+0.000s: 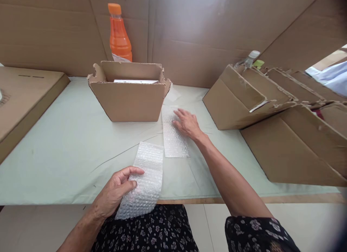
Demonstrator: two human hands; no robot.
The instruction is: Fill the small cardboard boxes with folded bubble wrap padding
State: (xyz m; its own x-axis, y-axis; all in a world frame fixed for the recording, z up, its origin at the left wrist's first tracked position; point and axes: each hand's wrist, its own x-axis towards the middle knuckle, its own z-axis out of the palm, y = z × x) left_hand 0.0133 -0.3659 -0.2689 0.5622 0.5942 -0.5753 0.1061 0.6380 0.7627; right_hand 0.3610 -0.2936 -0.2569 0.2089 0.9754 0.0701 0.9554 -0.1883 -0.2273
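My left hand (118,187) grips a strip of clear bubble wrap (146,176) between thumb and fingers, over the table's front edge. The strip's lower end hangs past that edge, in front of a dark flowered garment. My right hand (188,125) rests its spread fingers on a second bubble wrap piece (175,145), which lies flat on the pale green cloth. Just behind and left of that piece stands an open cardboard box (132,102) with something white and flat inside; its contents are mostly hidden.
A bottle of orange liquid (119,39) stands behind the box, by a cardboard wall (184,39). Several open cardboard bins (292,143) crowd the right side, with a clear bottle (251,59) behind. A flat cardboard carton (29,96) lies at the left.
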